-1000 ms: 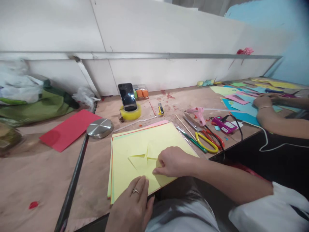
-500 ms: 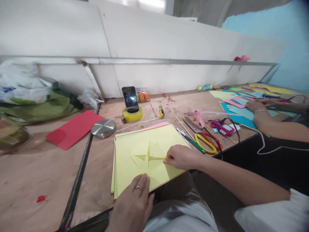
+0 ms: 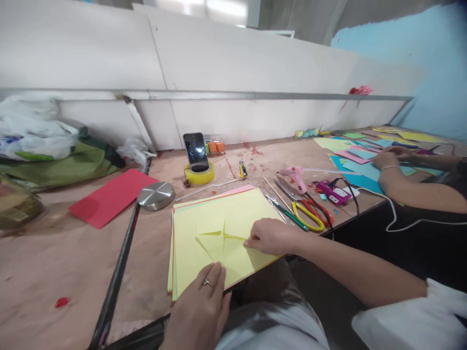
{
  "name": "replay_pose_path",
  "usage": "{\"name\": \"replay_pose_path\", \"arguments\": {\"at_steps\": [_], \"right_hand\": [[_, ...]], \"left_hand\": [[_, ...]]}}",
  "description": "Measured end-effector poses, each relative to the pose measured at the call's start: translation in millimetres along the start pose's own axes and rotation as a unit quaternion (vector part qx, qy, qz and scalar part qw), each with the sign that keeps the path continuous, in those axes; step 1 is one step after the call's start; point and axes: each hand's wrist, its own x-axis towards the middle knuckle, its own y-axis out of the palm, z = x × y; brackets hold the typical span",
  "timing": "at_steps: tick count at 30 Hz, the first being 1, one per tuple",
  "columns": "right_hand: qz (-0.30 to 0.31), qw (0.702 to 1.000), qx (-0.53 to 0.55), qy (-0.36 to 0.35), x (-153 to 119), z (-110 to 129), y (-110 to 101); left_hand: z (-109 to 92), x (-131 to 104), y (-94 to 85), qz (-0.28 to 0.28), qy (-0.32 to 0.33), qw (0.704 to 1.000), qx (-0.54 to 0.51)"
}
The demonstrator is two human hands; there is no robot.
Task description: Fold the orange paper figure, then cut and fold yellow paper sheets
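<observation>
A small piece of folded yellow paper [image 3: 211, 243], with flaps meeting around its middle, lies on a stack of coloured sheets [image 3: 189, 277] topped by a yellow one. My left hand [image 3: 200, 301], wearing a ring, rests with fingers stretched out at the stack's front edge, fingertips by the folded paper's lower corner. At its right corner is my right hand [image 3: 270, 236], fingers curled in and thumb and fingertips pinching at the paper. The exact grip is partly hidden by the curled fingers.
Right of the stack lie scissors [image 3: 310, 217], a pink glue gun [image 3: 297, 177] and a purple power strip [image 3: 332, 192]. A phone [image 3: 196, 150] leans on a tape roll [image 3: 200, 175] behind. Left are a metal disc [image 3: 156, 195] and red paper [image 3: 109, 199]. Another person's hands [image 3: 390, 163] work among papers far right.
The raised upper flaps of the folded yellow paper now lie flatter, and the lower left flap sits more over the middle. My hands have barely moved; the view has shifted slightly.
</observation>
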Motion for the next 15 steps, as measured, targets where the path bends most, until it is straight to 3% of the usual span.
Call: {"name": "replay_pose_path", "arguments": {"at_steps": [7, 15], "right_hand": [[0.003, 1.000, -0.005, -0.013, -3, -7, 1], [-0.035, 0.999, -0.032, 0.001, -9, 12, 5]], "left_hand": [[1, -3, -2.1, -0.003, 0.005, 1.000, 0.022], [1, 1, -4.4, -0.001, 0.005, 1.000, 0.000]]}}
